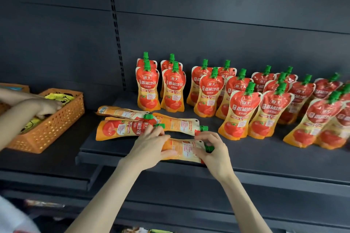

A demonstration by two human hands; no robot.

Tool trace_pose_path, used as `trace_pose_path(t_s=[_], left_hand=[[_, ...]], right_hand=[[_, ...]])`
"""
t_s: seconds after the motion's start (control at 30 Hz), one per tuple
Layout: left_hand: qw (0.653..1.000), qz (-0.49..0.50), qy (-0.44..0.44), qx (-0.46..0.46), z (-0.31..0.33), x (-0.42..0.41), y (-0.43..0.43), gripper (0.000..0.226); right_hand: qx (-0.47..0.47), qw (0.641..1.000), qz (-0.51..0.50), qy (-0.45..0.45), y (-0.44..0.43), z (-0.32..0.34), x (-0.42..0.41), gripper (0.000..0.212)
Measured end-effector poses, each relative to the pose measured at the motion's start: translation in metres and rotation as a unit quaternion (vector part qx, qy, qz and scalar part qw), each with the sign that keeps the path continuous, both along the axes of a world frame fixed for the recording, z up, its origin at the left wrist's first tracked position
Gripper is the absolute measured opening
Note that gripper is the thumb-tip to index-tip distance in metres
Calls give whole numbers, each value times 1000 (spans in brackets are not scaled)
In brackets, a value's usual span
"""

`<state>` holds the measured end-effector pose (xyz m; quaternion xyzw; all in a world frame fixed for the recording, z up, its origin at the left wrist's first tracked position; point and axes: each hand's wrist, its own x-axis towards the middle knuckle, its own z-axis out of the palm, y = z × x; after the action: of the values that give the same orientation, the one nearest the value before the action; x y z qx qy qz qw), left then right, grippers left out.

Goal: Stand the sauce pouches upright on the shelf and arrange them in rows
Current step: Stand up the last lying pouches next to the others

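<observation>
A sauce pouch point(184, 150) lies flat near the front edge of the dark shelf point(265, 157), back side up, green cap to the right. My left hand point(149, 149) grips its bottom end. My right hand point(214, 150) pinches its cap end. Behind them three more pouches point(117, 128) lie flat, one with its cap point(203, 128) just beyond my right fingers. Several red and orange pouches point(240, 111) with green caps stand upright in rows from the shelf's middle to its right end.
An orange perforated basket point(51, 125) with yellow packets stands on the neighbouring shelf at left. Another person's hands point(45, 107) reach into it. A slotted upright point(116, 30) divides the dark back panel. A lower shelf shows below.
</observation>
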<state>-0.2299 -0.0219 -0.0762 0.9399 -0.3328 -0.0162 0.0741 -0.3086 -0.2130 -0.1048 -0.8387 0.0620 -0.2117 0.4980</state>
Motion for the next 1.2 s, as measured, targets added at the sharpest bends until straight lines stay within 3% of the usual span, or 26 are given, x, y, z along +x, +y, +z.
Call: trace_pose_path(t_s=[0.17,0.33,0.47,0.6,0.77,0.87,0.97,1.1,1.2], left_hand=[[998,1,-61,3,-8,4,-5,57],[996,-20,-61,-68,-16,2,-5,45],[971,12,-55,-232,-18,-2,-3,30],[920,49,3,-389,-20,-7,-4,27],[886,58,-2,-460,-21,-10,-17,16],[881,22,36,-472,-21,-5,-20,5],[903,2,67,-424,-7,20,-14,11],[986,-4,53,-158,17,69,-19,39],[996,-23,81,-9,24,83,-31,51]], right_hand=[[-37,998,-26,49,0,-6,7,31],[-43,995,-71,62,4,-5,8,34],[82,991,-98,31,5,1,7,56],[250,961,-115,6,11,9,14,71],[398,917,-39,6,23,14,22,50],[384,923,-13,-10,23,13,29,30],[342,938,-49,-24,11,14,34,27],[315,946,-69,-30,1,9,38,22],[316,946,-64,-27,-1,7,38,18]])
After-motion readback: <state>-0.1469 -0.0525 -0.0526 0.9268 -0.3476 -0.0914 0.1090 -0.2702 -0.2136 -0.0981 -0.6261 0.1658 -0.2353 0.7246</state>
